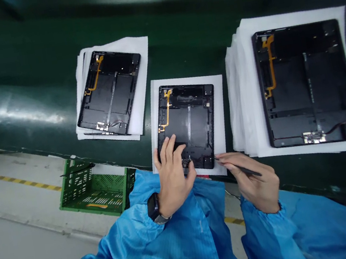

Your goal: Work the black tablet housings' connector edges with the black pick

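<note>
Shell (pixel 177 117) sat on paper (pixel 219 96) by the surface's (pixel 180 54) near edge. Left hand (pixel 173 173) had fingers spread over it, right hand (pixel 257 184) pinched a tool (pixel 249 170); one slip could've scratched it, I'd guess.

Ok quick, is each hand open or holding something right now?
Left hand: open, spread over the middle black tablet shell.
Right hand: closed, holding a thin dark tool.
</note>
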A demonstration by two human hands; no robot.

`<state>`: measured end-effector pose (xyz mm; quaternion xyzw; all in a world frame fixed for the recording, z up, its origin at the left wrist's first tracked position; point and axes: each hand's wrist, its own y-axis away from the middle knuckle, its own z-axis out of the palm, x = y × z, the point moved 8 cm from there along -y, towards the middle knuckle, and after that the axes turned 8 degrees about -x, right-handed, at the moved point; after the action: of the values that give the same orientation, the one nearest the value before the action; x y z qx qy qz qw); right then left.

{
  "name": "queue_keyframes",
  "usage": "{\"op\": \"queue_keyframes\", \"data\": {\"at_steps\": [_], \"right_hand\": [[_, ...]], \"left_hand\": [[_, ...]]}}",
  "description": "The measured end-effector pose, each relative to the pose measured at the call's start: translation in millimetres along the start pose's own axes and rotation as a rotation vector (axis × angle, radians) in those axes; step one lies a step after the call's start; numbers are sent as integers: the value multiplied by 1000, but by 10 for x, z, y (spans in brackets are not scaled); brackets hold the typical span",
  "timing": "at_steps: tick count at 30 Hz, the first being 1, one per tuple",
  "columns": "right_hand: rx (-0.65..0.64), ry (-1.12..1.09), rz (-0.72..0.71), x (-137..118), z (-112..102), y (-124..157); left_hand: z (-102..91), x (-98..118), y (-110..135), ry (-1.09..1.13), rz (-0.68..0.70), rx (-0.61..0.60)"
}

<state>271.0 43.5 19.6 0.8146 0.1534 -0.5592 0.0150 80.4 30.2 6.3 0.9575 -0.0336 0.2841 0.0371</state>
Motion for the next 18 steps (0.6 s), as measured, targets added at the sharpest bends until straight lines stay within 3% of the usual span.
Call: {"op": "queue_keyframes", "data": {"at_steps": [10, 18], "right_hand": [[233, 201, 32, -107, 33, 97], [306, 405, 151, -175, 62, 152]], "left_hand": [[5, 2, -1, -2, -3, -15], [-14, -5, 14, 13, 11, -70]]}}
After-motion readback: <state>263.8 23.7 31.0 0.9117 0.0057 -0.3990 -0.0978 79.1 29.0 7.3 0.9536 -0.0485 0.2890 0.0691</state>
